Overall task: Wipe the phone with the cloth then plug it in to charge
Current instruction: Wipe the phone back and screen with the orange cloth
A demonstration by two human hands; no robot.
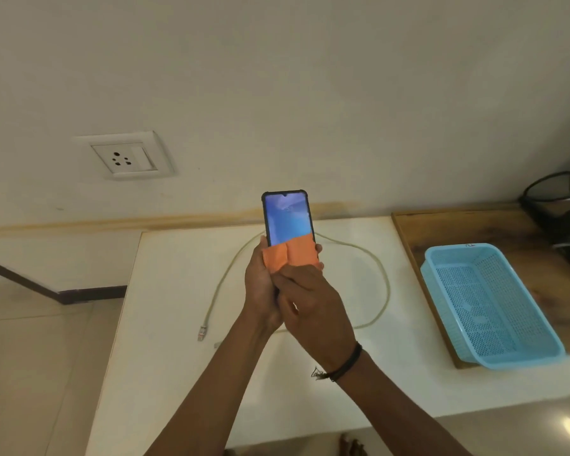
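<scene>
One phone [288, 217], screen lit blue, dark case, held upright in the air over the middle of the white table [165, 324], not touching it. Left hand [260, 284] wraps the phone's lower part from behind and the left side, closed around it. Right hand [313, 307] presses one folded orange cloth [290, 255] flat against the lower end of the screen; its fingers are closed down on the cloth. Cloth covers the bottom strip of the phone, top of the screen bare. One black band [348, 362] on the right wrist.

One pale cable [380, 278] lies in a big loop on the table, running from near the back edge round toward the right side and back to the middle; one connector end [202, 332] sits near the left edge. Its other end can't be made out.

One light blue basket [487, 304] on a wooden board [408, 232] at the table's right edge. One wall socket [125, 158] with a switch, up on the wall behind the back-left corner. One dark wire rack [556, 205] at far right, partly cut off.
</scene>
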